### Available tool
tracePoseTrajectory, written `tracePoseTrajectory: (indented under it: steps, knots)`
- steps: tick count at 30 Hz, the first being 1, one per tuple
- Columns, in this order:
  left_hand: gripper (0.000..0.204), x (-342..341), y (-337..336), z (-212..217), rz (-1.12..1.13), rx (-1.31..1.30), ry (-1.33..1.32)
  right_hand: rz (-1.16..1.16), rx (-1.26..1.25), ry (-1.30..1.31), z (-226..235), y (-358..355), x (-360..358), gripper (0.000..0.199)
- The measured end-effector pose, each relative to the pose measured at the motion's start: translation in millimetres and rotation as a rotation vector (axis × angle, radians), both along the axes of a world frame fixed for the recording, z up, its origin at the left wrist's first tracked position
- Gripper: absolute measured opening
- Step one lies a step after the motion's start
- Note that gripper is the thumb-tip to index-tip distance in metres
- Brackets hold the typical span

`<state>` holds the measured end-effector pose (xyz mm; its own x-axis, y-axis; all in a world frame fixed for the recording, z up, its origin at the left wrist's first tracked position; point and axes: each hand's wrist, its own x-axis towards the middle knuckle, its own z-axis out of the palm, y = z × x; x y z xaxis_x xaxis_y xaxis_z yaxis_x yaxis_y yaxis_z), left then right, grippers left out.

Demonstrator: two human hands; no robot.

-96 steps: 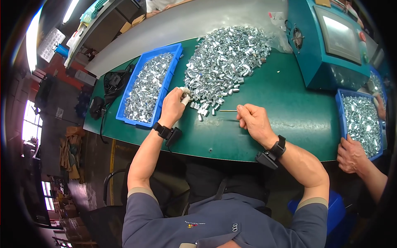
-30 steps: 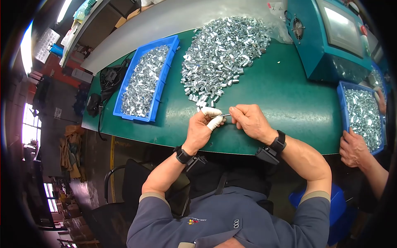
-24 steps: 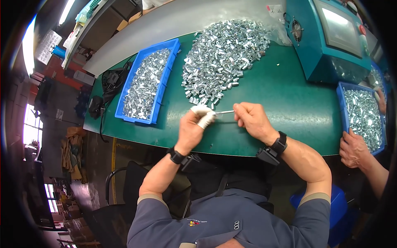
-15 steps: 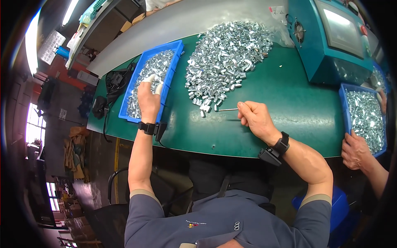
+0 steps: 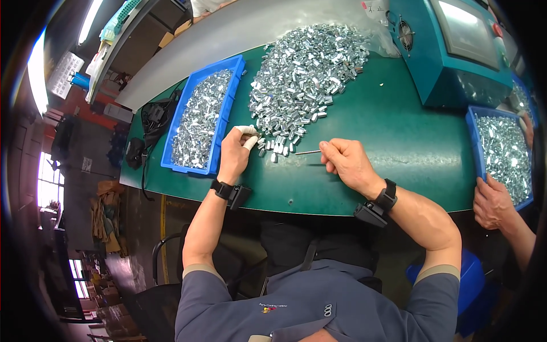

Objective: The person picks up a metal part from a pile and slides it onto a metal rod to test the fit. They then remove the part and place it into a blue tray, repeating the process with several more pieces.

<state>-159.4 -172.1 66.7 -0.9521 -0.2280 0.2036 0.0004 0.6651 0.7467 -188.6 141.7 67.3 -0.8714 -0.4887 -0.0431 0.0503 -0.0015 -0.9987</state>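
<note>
A heaped pile of small silvery metal sleeves [image 5: 307,74] lies on the green tabletop, with a few loose pieces at its near end. My left hand [image 5: 235,154] is at the pile's near left edge. White covers wrap its thumb and forefinger, whose tips are slightly apart beside the loose sleeves. Between the thumb and curled fingers of my right hand [image 5: 346,162] is a thin metal rod [image 5: 309,152]. Its free end points left, close to the nearest pieces. To the left stands a blue tray [image 5: 227,108] of similar sleeves.
A teal machine with a screen [image 5: 456,62] stands at the back right. Near the right edge, another person's hand [image 5: 493,202] grips a second blue tray [image 5: 480,154] of metal pieces. A black bag with straps [image 5: 154,122] lies left of my tray. Clear plastic [image 5: 383,43] lies behind the pile.
My left hand has left the blue tray and moved right to the pile's near edge. My right hand keeps the rod in almost the same place. The view has shifted slightly.
</note>
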Motion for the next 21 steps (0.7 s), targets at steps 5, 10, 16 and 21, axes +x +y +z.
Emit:
tracePoseTrajectory:
  steps: [5,10,16,21]
  knots:
    - [0.023,11.7,-4.5,0.8,-0.003,-0.087,0.048,0.011,0.004,-0.009,4.3,-0.7,2.1,0.044]
    - [0.019,10.6,-2.9,6.3,-0.036,-0.352,0.042,0.031,0.002,-0.009,2.7,-1.4,1.5,0.043]
    - [0.017,26.0,15.3,12.2,0.037,-0.141,0.067,0.015,-0.042,0.01,-3.4,-1.6,-0.7,0.039]
    - [0.02,47.9,72.8,32.6,-0.159,-0.024,0.051,0.042,-0.064,0.047,-4.0,-3.0,4.9,0.036]
